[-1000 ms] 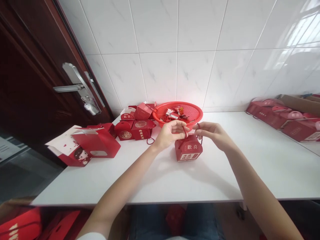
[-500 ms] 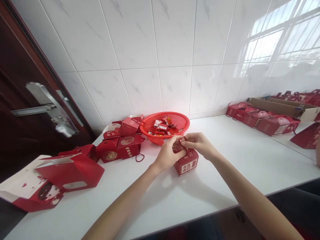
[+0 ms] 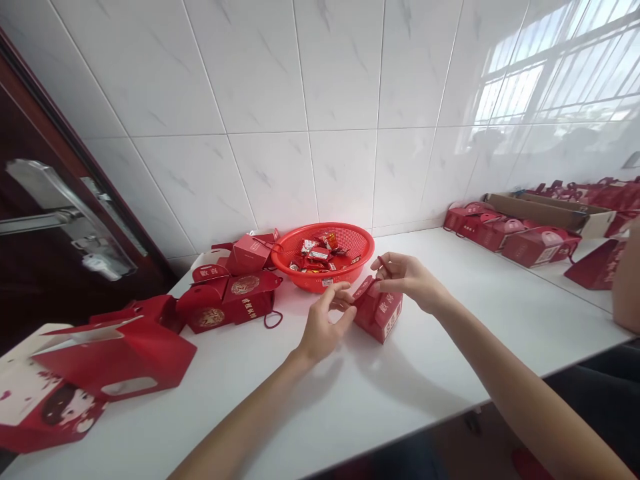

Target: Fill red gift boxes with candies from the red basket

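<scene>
Head view: pinching thin red cord [image 3: 383, 263] with right hand [image 3: 406, 277], holding left hand [image 3: 320, 329] spread beside gabled red cardboard box [image 3: 370, 316]. Could tip if tugged.

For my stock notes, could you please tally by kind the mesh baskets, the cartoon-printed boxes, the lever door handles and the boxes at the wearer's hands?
Red plastic mesh basket: 1
Red-and-white cardboard box with cartoon print: 1
Silver metal lever handle: 1
Small red cardboard box at the left hand and right hand: 1
Total: 4
</scene>
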### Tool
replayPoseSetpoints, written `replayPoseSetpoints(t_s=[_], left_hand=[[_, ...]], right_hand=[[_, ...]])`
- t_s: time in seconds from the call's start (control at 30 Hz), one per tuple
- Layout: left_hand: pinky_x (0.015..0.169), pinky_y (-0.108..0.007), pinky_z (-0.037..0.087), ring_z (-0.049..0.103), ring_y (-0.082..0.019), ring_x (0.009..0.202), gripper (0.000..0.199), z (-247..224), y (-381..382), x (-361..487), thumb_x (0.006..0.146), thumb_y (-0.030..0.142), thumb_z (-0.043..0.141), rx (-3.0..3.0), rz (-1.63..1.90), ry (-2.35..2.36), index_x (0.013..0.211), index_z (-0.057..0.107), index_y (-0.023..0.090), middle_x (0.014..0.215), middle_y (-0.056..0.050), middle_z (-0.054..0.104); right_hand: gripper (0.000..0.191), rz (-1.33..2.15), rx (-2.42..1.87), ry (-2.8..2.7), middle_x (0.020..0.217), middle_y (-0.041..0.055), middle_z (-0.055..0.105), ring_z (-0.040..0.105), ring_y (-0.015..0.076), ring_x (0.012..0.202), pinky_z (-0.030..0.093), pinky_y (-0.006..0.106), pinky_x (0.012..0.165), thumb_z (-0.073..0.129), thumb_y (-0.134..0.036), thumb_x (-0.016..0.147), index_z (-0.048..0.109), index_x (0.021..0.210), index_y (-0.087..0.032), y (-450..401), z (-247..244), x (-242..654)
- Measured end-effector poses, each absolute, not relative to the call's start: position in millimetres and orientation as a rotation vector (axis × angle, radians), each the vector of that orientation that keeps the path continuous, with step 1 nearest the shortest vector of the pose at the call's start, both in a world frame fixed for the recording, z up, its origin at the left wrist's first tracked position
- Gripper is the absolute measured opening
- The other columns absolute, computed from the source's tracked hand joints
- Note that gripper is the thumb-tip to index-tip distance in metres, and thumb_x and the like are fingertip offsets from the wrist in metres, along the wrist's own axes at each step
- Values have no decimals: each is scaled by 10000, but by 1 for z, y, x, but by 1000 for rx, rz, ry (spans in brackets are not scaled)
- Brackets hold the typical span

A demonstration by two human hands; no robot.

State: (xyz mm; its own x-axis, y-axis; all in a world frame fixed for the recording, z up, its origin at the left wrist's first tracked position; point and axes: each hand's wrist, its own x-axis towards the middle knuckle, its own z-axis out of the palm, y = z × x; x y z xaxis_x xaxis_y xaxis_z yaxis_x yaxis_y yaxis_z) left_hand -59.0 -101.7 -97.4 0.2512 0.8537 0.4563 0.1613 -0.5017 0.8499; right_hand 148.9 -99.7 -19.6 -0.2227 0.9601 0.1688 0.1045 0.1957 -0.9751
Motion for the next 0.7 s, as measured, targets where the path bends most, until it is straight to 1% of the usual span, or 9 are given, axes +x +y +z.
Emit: replayPoseSetpoints(t_s=[0.07,0.13,0.23,0.33,0.4,0.47,0.57,0.63,0.7], left_hand=[[851,-352,548,647,-159,850,349,-111,-102,-60,843,282,651,1833,1275,936,1176,570,218,990,-33,664],[845,-361,546,637,-166,861,356,-122,-104,-58,836,303,657,1842,1244,932,1171,576,214,1042,-49,657],[848,-383,540,626,-178,884,380,-132,-108,-54,834,327,648,1874,1178,917,1191,573,220,1163,-76,638],[884,-419,531,622,-208,950,453,-137,-111,-51,809,341,671,1888,1160,964,1227,539,226,1237,-96,601],[942,-458,514,611,-248,1051,562,-140,-111,-50,776,363,716,1886,1174,1021,1277,500,228,1287,-113,568],[1009,-503,482,569,-300,1181,730,-144,-111,-48,731,409,771,1869,1176,1057,1357,439,232,1349,-134,525],[1109,-556,398,436,-367,1364,998,-150,-112,-45,674,484,827,1844,1132,1057,1485,297,240,1466,-165,437],[1157,-574,335,347,-394,1437,1103,-152,-114,-44,663,507,840,1832,1102,1073,1536,216,253,1550,-176,358],[1172,-590,305,312,-413,1461,1149,-152,-116,-45,662,513,848,1811,1101,1106,1560,174,271,1593,-178,313]], right_hand=[[278,1088,-1107,-1700,653,-51,531,525,139,652,416,279,623,706,-203,621,616,883,-186,-99,-19,152],[218,939,-1184,-1882,672,-39,535,517,146,668,399,273,616,631,-164,637,608,852,-192,-99,-18,154],[148,592,-1343,-2133,694,-23,565,495,142,654,346,266,601,537,-90,648,556,740,-204,-100,-13,155],[173,212,-1507,-2280,665,-18,570,437,135,598,289,279,603,497,-34,659,491,668,-206,-100,-8,154],[188,64,-1581,-2293,646,-13,576,411,136,573,272,290,613,490,-24,677,459,647,-207,-98,-5,151],[203,3,-1614,-2269,637,-9,586,393,136,553,266,295,619,488,-30,694,422,623,-208,-94,-3,145],[224,-36,-1601,-2244,580,-19,538,359,136,519,256,298,616,484,-47,702,371,600,-211,-89,-1,131],[234,-45,-1589,-2236,546,-23,485,345,139,506,239,302,603,479,-58,707,347,591,-214,-85,0,121],[236,-47,-1588,-2221,534,-20,454,344,144,503,223,307,591,479,-69,716,343,590,-216,-82,0,112]])
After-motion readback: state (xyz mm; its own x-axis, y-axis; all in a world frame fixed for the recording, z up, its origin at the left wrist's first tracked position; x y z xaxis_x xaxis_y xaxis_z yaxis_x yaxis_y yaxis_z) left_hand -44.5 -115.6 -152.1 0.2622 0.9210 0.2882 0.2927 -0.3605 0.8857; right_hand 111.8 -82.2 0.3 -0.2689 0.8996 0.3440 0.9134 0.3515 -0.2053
